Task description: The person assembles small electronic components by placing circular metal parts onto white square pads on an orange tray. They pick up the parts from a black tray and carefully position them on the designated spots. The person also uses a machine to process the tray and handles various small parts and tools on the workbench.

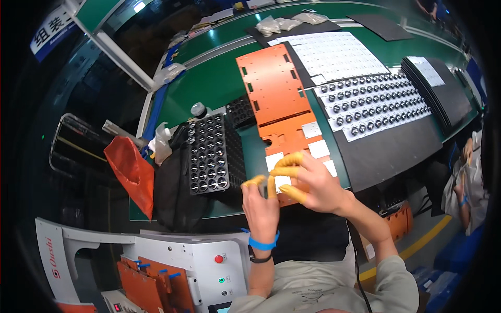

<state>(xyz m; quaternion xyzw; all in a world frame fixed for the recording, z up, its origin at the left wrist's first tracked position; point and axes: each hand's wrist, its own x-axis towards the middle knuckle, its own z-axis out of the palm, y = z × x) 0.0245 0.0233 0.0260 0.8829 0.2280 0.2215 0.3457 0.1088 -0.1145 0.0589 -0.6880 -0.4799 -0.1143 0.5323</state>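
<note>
Yellow finger covers sit on the fingertips of both hands. My left hand (261, 206), with a blue band at the wrist, is closed near the front edge of the orange panel; what lies between its thumb and fingers is too small to make out. Close beside it, my right hand (318, 185) reaches in over the panel, thumb and fingers apart, with nothing visible between them. Beneath the fingers is a white square plate (282, 182), partly covered by them. More white square plates (311, 130) lie on the orange panel (274, 83).
A black tray of round lens-like parts (207, 154) stands left of the panel. To the right, white strips with black round parts (373, 104) rest on a dark sheet (386, 156). A red bag (128, 167) hangs at the left; a white machine (219, 276) stands below. Another person's hand (468, 151) shows far right.
</note>
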